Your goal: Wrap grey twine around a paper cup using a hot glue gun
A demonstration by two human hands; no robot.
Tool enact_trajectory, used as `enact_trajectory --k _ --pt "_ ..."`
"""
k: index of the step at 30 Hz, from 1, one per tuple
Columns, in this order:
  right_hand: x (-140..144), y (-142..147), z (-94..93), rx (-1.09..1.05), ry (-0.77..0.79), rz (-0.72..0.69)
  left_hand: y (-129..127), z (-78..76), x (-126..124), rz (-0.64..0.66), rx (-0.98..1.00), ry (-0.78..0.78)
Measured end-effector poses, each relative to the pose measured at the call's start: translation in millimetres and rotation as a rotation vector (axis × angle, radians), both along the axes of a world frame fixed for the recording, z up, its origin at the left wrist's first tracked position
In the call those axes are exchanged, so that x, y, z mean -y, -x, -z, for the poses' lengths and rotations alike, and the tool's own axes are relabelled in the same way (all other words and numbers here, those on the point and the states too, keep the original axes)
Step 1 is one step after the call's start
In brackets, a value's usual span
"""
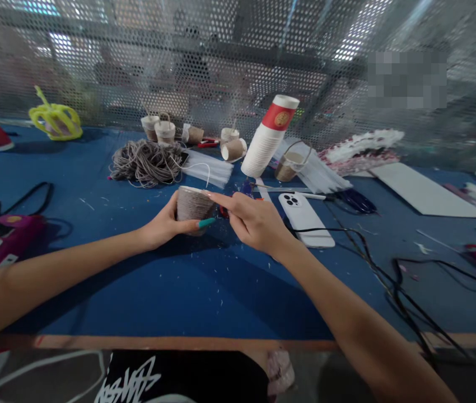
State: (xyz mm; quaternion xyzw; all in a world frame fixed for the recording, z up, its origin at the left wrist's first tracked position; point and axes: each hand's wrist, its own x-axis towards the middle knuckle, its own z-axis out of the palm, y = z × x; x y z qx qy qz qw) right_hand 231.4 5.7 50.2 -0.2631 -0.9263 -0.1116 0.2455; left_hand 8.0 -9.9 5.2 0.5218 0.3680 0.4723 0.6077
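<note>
A paper cup wrapped in grey cord (194, 204) stands just over the table, tilted slightly. My left hand (166, 223) is wrapped round its left side, the thumb with a long teal nail lying across the front. On the cup's right, my right hand (255, 221) stretches its index finger to the upper rim and touches it there. The other fingers of that hand are bent, with nothing visible in them. From the rim a pale loose cord end (208, 174) curves upward. The far side of the cup and the left fingertips are hidden.
Behind the cup lie a bundle of grey cord (148, 162) and clear glue sticks (210, 168). A leaning paper cup stack (263, 145), a small basket (290, 165) and a white phone (307, 220) are to the right. A purple glue gun (15, 238) lies left; black cables (366, 254) cross the right.
</note>
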Motion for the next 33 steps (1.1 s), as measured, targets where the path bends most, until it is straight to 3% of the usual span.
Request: enact_trajectory --k 4,7,11,25,33 --pt "1.0 0.3 -0.4 -0.048 0.057 0.004 -1.1 -2.4 1.1 -0.034 -0.055 -0.051" --pt "2.3 0.7 -1.5 0.034 0.079 0.046 -1.4 -3.7 1.6 -0.067 -0.098 -0.093" --pt "2.0 0.5 -1.5 0.154 0.007 0.074 -1.2 -4.7 2.3 -0.08 -0.13 -0.116" --pt "-3.1 -0.8 3.1 0.228 -0.225 0.095 -2.2 -9.5 3.9 -0.075 -0.183 -0.11" --pt "-2.7 -0.6 2.0 0.235 -0.261 0.099 -3.1 -11.8 4.8 -0.056 -0.177 -0.083"
